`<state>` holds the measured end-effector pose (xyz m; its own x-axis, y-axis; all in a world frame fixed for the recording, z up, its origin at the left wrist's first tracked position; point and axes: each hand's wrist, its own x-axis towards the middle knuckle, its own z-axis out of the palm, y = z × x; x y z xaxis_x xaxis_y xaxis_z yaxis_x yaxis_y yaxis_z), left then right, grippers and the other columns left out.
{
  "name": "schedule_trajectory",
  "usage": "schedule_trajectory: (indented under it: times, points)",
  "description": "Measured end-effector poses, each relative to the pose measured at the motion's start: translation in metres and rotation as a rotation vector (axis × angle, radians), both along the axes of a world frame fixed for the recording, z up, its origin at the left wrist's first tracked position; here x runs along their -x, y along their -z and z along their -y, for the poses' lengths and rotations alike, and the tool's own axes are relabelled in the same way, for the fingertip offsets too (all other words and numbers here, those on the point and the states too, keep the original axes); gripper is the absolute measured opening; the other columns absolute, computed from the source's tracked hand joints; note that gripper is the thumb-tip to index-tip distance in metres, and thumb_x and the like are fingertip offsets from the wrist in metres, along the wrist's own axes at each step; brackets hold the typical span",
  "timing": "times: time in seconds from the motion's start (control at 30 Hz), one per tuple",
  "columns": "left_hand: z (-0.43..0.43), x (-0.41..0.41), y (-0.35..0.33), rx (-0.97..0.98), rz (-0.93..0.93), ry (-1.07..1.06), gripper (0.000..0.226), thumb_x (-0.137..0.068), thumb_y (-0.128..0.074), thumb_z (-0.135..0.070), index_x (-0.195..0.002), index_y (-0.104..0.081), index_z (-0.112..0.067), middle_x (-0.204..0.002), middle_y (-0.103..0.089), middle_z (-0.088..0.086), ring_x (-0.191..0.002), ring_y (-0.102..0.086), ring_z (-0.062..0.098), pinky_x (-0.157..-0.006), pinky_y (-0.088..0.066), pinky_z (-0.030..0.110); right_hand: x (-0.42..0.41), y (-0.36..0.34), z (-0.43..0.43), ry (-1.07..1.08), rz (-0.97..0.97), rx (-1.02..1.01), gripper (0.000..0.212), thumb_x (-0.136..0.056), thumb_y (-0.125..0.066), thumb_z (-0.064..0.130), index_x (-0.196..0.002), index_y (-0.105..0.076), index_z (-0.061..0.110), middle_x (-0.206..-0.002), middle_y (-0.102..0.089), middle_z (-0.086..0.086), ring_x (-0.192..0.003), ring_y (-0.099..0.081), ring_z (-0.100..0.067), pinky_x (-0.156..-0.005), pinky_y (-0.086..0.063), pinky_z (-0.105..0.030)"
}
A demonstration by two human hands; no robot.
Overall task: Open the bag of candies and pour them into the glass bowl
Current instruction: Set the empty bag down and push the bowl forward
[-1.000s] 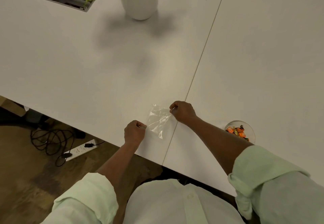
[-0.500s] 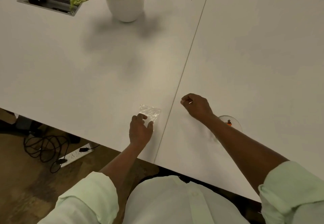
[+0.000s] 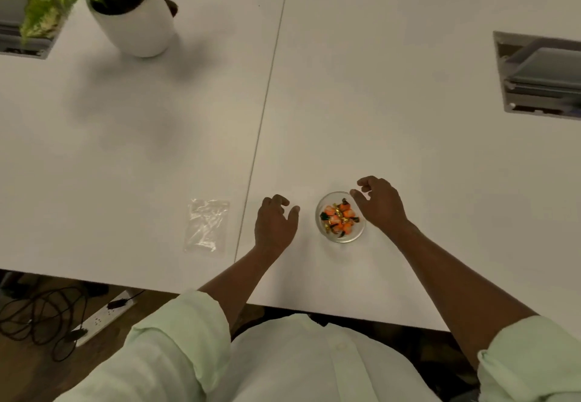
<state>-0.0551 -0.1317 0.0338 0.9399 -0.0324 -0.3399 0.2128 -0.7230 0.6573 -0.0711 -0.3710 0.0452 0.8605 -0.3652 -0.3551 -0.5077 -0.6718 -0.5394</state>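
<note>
A small glass bowl (image 3: 325, 234) stands on the white table, holding orange, gold and dark wrapped candies (image 3: 339, 218). The clear plastic bag (image 3: 207, 225) lies flat and empty to the left, near the table's front edge. My left hand (image 3: 274, 223) hovers open just left of the bowl, fingers curled and apart. My right hand (image 3: 379, 202) is open at the bowl's right rim, thumb and fingers spread over its far edge. Neither hand holds anything.
A white pot with a leafy plant (image 3: 133, 21) stands at the back left. Cable hatches are set into the table at the far left (image 3: 19, 43) and at the right (image 3: 540, 74). A seam (image 3: 267, 93) runs down the table. Cables and a power strip (image 3: 100, 316) lie on the floor.
Both hands let go of the bag, which now lies flat on the table. They moved right to either side of the bowl. The view shifted right as well.
</note>
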Motion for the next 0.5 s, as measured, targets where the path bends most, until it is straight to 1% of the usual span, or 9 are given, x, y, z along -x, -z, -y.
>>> schedule_trajectory:
  times: [0.13, 0.2, 0.27, 0.33, 0.37, 0.4, 0.43, 0.5]
  points:
    - [0.035, 0.004, 0.001, -0.022, -0.069, 0.095, 0.038, -0.096, -0.057, -0.043, -0.12, -0.06, -0.014, -0.108, -0.065, 0.006, -0.098, -0.064, 0.021, -0.08, -0.05, 0.032, 0.023, 0.007, 0.018, 0.074, -0.146, -0.075, 0.047, -0.094, -0.065, 0.045, -0.129, -0.06, 0.014, -0.111, -0.072, -0.007, -0.112, -0.065, -0.027, -0.094, -0.048, -0.036]
    - [0.045, 0.006, 0.002, -0.025, -0.138, 0.129, 0.043, -0.097, -0.054, -0.048, -0.124, -0.058, -0.015, -0.106, -0.07, 0.008, -0.1, -0.067, 0.025, -0.086, -0.054, 0.039, 0.03, 0.011, 0.017, 0.084, -0.246, -0.135, 0.051, -0.093, -0.061, 0.051, -0.133, -0.057, 0.019, -0.113, -0.072, -0.005, -0.115, -0.064, -0.027, -0.097, -0.049, -0.037]
    - [0.053, 0.01, 0.004, -0.04, -0.202, 0.175, 0.044, -0.096, -0.052, -0.05, -0.123, -0.057, -0.016, -0.1, -0.073, 0.009, -0.098, -0.069, 0.029, -0.085, -0.056, 0.044, 0.035, 0.015, 0.017, 0.043, -0.317, -0.17, 0.049, -0.094, -0.058, 0.053, -0.133, -0.058, 0.025, -0.12, -0.071, -0.005, -0.113, -0.066, -0.028, -0.096, -0.052, -0.04]
    - [0.059, 0.014, 0.005, -0.06, -0.233, 0.223, 0.037, -0.096, -0.052, -0.042, -0.12, -0.054, -0.015, -0.1, -0.072, 0.012, -0.094, -0.069, 0.033, -0.083, -0.057, 0.046, 0.04, 0.019, 0.015, 0.01, -0.337, -0.237, 0.035, -0.097, -0.055, 0.044, -0.127, -0.061, 0.026, -0.118, -0.072, -0.007, -0.101, -0.072, -0.028, -0.087, -0.057, -0.04]
    - [0.061, 0.016, 0.005, -0.068, -0.237, 0.237, 0.033, -0.096, -0.053, -0.036, -0.121, -0.053, -0.014, -0.104, -0.071, 0.014, -0.095, -0.068, 0.035, -0.083, -0.057, 0.046, 0.041, 0.019, 0.012, 0.0, -0.336, -0.263, 0.029, -0.098, -0.052, 0.038, -0.122, -0.062, 0.026, -0.113, -0.073, -0.007, -0.093, -0.075, -0.026, -0.081, -0.058, -0.038]
    - [0.063, 0.017, 0.005, -0.079, -0.237, 0.243, 0.031, -0.096, -0.052, -0.03, -0.122, -0.051, -0.012, -0.108, -0.07, 0.015, -0.096, -0.068, 0.035, -0.083, -0.057, 0.047, 0.041, 0.019, 0.011, -0.007, -0.333, -0.267, 0.025, -0.099, -0.05, 0.034, -0.119, -0.062, 0.026, -0.109, -0.073, -0.007, -0.086, -0.076, -0.025, -0.078, -0.059, -0.037]
    - [0.066, 0.017, 0.005, -0.087, -0.234, 0.243, 0.03, -0.096, -0.051, -0.026, -0.123, -0.05, -0.01, -0.111, -0.069, 0.017, -0.097, -0.068, 0.036, -0.083, -0.057, 0.047, 0.04, 0.02, 0.011, -0.016, -0.326, -0.255, 0.025, -0.098, -0.048, 0.032, -0.118, -0.062, 0.025, -0.107, -0.073, -0.007, -0.084, -0.075, -0.024, -0.08, -0.06, -0.039]
    - [0.068, 0.017, 0.005, -0.097, -0.234, 0.241, 0.03, -0.097, -0.05, -0.022, -0.124, -0.05, -0.009, -0.113, -0.069, 0.018, -0.098, -0.067, 0.037, -0.084, -0.057, 0.047, 0.037, 0.021, 0.01, -0.047, -0.334, -0.213, 0.029, -0.097, -0.046, 0.031, -0.12, -0.061, 0.023, -0.109, -0.072, -0.007, -0.09, -0.073, -0.026, -0.087, -0.059, -0.045]
